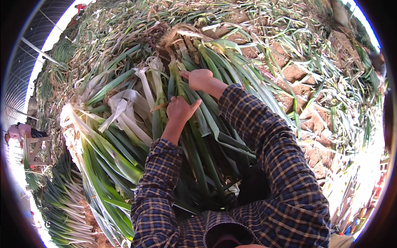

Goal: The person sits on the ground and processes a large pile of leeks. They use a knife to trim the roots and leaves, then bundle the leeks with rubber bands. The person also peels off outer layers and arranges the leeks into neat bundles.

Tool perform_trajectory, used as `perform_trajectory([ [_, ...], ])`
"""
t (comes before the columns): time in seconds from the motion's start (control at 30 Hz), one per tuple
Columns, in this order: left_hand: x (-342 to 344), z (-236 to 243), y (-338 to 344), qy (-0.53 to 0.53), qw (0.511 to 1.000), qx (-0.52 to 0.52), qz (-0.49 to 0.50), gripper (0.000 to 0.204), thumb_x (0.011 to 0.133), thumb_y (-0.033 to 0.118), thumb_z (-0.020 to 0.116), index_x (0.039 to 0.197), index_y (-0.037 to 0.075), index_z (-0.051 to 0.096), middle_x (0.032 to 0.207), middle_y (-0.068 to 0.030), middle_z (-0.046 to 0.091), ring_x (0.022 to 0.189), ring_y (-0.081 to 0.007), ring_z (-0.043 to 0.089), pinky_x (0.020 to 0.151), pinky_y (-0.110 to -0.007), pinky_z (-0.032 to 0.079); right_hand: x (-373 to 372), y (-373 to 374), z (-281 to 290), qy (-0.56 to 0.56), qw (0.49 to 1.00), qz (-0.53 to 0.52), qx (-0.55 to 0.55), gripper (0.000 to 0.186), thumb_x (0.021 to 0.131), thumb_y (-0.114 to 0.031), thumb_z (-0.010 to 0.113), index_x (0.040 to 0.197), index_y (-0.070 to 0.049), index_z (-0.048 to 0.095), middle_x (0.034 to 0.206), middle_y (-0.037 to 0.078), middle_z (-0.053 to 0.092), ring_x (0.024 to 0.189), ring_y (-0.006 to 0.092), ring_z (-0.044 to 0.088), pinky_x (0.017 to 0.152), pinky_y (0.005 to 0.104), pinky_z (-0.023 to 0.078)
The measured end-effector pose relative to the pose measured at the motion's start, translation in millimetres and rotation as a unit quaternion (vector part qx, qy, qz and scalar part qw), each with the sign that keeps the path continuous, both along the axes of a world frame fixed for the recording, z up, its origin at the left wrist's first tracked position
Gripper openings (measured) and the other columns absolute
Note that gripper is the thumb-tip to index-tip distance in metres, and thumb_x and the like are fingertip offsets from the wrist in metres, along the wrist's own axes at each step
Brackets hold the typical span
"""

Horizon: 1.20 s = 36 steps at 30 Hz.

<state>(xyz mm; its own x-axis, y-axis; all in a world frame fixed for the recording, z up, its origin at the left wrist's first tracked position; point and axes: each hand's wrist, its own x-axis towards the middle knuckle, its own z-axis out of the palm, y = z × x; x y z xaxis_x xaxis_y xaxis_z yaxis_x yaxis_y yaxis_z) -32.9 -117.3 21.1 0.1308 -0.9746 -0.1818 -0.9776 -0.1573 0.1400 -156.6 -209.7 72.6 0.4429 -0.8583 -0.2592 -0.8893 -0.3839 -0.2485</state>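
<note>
A large green onion (179, 84), with a pale base and long green leaves, lies under both hands on a pile of others. My left hand (180, 109) is around its leaves, thumb out to the right and fingers curled to the left. Just above it, my right hand (200, 79) is closed at the stalk, with a finger pointing left. The undersides of the fingers are hidden. To the left lie green onions with loose, papery white skins (129, 108). Beyond the hands, a bundle of green onions (217, 62) has its tan roots (175, 35) pointing away.
Rows of green onions with white stems (68, 211) lie at the lower left. Stripped leaves (136, 22) litter the ground, with brown soil (304, 89) showing on the right. A person in pink (21, 131) is by a wooden frame (39, 152) at the far left.
</note>
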Motion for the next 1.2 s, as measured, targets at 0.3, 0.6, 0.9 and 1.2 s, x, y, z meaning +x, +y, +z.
perform_trajectory([
  [0.3,7.5,-16.2,-57.5,0.043,0.991,0.083,0.098,0.094,0.064,0.062,0.073,0.128,-0.003,0.052,0.135,-0.0173,0.052,0.123,-0.0295,0.053,0.103,-0.036,0.043,46.6,-54.2,-26.6,-0.004,0.997,-0.074,-0.019,0.052,0.088,-0.019,0.051,0.139,-0.031,0.051,0.118,0.0,0.068,0.102,0.023,0.068,0.077,0.0361,0.054],
  [0.6,39.0,-29.2,-70.2,0.238,0.954,0.141,0.116,0.066,0.068,0.036,0.074,0.117,-0.004,0.054,0.109,-0.0184,0.061,0.094,-0.0319,0.061,0.081,-0.043,0.048,44.2,-59.8,-32.6,-0.082,0.993,-0.082,-0.04,0.041,0.08,-0.015,0.053,0.119,-0.017,0.065,0.108,0.011,0.069,0.095,0.0295,0.067,0.075,0.0399,0.052],
  [0.9,83.2,-28.4,-2.3,0.56,0.813,0.011,0.161,0.016,0.072,0.016,0.059,0.079,0.001,0.061,0.074,-0.0075,0.059,0.07,-0.0209,0.056,0.064,-0.034,0.043,-4.1,-31.4,-1.7,-0.133,0.983,-0.004,0.127,0.027,0.074,-0.016,0.056,0.089,0.004,0.067,0.08,0.021,0.067,0.073,0.0326,0.068,0.068,0.0428,0.052],
  [1.2,62.7,21.4,45.9,0.16,0.965,-0.208,0.007,0.041,0.077,0.02,0.062,0.112,-0.002,0.061,0.1,-0.0167,0.062,0.1,-0.0326,0.058,0.091,-0.041,0.044,-45.4,23.2,2.8,-0.203,0.972,0.02,0.117,0.024,0.075,-0.02,0.058,0.086,0.001,0.063,0.082,0.02,0.067,0.082,0.0366,0.066,0.075,0.0464,0.05],
])
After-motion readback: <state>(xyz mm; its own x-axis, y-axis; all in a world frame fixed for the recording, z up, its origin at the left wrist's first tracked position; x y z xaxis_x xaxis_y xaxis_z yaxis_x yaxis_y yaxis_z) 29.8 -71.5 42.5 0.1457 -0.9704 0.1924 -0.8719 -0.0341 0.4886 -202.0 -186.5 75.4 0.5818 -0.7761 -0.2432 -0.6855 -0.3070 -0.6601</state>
